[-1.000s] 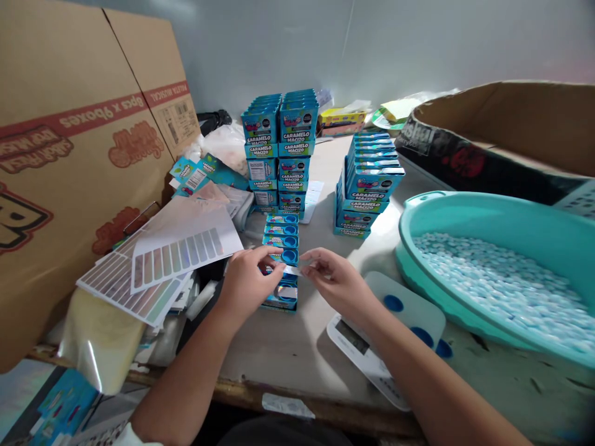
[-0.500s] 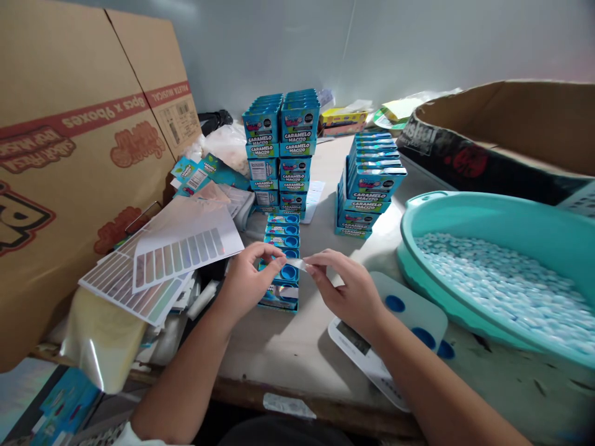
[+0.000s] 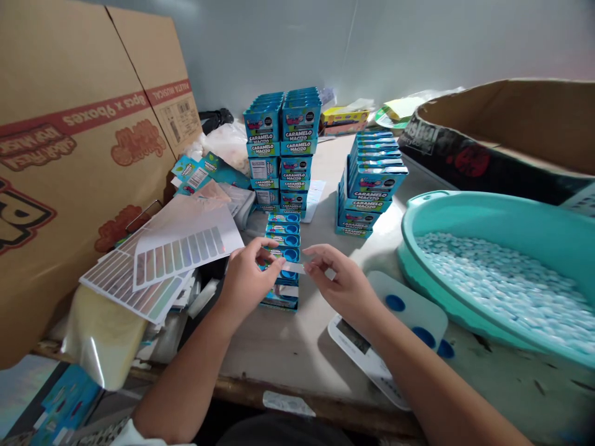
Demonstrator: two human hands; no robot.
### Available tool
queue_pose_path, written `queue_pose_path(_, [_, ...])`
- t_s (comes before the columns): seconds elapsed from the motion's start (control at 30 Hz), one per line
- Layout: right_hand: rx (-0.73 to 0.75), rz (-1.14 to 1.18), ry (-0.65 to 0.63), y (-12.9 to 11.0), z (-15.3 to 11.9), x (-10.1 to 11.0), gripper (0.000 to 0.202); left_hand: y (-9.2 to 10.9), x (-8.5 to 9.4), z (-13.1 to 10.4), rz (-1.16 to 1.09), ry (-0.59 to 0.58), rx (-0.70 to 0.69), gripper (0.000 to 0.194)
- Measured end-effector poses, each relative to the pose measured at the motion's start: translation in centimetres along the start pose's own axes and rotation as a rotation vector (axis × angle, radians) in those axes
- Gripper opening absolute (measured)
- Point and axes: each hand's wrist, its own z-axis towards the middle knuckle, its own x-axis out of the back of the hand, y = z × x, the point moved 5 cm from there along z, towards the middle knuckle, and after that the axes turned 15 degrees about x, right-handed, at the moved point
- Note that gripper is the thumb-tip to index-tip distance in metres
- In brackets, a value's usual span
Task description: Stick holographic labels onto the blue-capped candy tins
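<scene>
A small clear-silvery sticker strip (image 3: 293,268) is stretched between my two hands, above a row of blue candy boxes (image 3: 283,228) in a tray. My left hand (image 3: 251,275) pinches its left end between thumb and fingers. My right hand (image 3: 341,285) has its fingertips at the other end, thumb and forefinger close together. The boxes have round dark-blue spots on top, and my fingers and the strip cover some of them. Another shiny strip (image 3: 287,290) lies across the nearest box. To the left lie sheets of silvery stickers (image 3: 179,257).
Stacked blue candy boxes (image 3: 300,133) stand behind, with another stack (image 3: 374,179) to the right. A white kitchen scale (image 3: 360,365) lies under my right forearm. At right are a turquoise tub (image 3: 465,204) of wrapped candies and an open carton (image 3: 493,136). A large cardboard box (image 3: 79,186) borders the left.
The strip is a little lower and more level over the boxes. My right forefinger has lifted slightly, and both hands have shifted only a little.
</scene>
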Motion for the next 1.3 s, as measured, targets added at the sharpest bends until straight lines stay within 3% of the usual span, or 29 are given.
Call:
queue_pose_path(0.73, [-0.108, -0.019, -0.068, 1.4, -0.4, -0.6, 0.031, 0.8, -0.4, -0.3, 0.286, 0.02, -0.026, 0.019])
queue_pose_path(1.3, [-0.103, -0.122, -0.153, 0.8, -0.5, -1.1, 0.035, 0.2, -0.4, 0.0, 0.268, -0.049, 0.069, 0.02])
